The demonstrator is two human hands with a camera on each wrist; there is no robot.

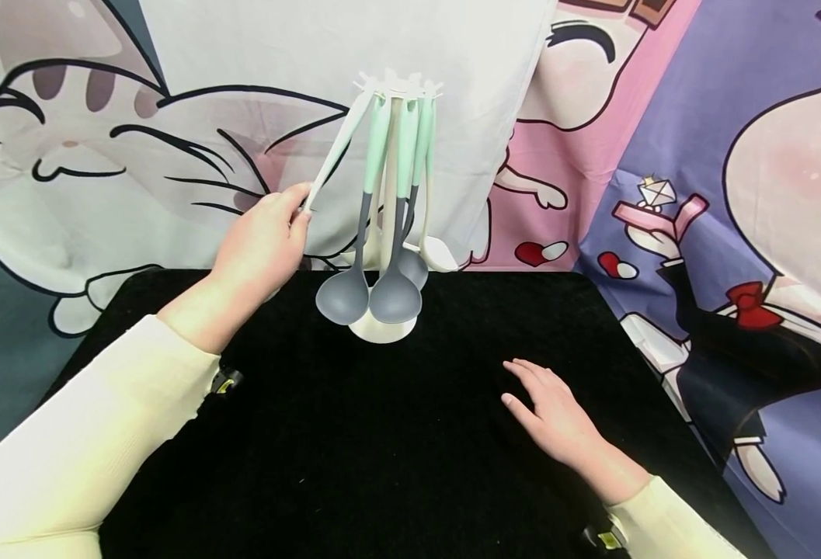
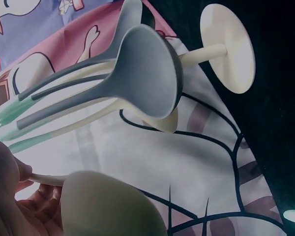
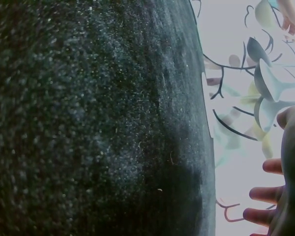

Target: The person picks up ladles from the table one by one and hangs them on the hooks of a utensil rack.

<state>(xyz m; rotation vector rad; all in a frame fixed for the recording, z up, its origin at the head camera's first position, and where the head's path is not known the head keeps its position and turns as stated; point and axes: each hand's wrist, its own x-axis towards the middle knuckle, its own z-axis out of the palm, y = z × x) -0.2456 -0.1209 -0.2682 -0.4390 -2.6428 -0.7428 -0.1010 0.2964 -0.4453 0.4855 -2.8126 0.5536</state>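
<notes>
Left hand: my left hand (image 1: 259,244) is raised at the left of the utensil stand (image 1: 385,326), fingers (image 1: 297,203) pinching the handle of the cream ladle (image 1: 333,151).
Cream ladle: its top is at a hook on the stand's crown and the handle slants out to the left toward my hand; in the left wrist view its pale bowl (image 2: 105,206) sits right against my palm, with the thin handle (image 2: 46,178) pinched between thumb and fingers.
Right hand: my right hand (image 1: 557,419) lies flat on the bench (image 1: 396,442), fingers released and slightly spread, holding nothing, well apart from the stand.
Stand: white, with a round foot on the black bench near its far edge and a central post; the left wrist view shows the foot (image 2: 228,46) from below.
Other utensils: two grey ladles (image 1: 364,295) with mint-green handles hang straight down in front of the post, bowls side by side just above the foot; a third grey one and a white spoon (image 1: 438,252) hang behind.
Backdrop: cartoon-printed cloth (image 1: 732,155) hangs behind the bench.
</notes>
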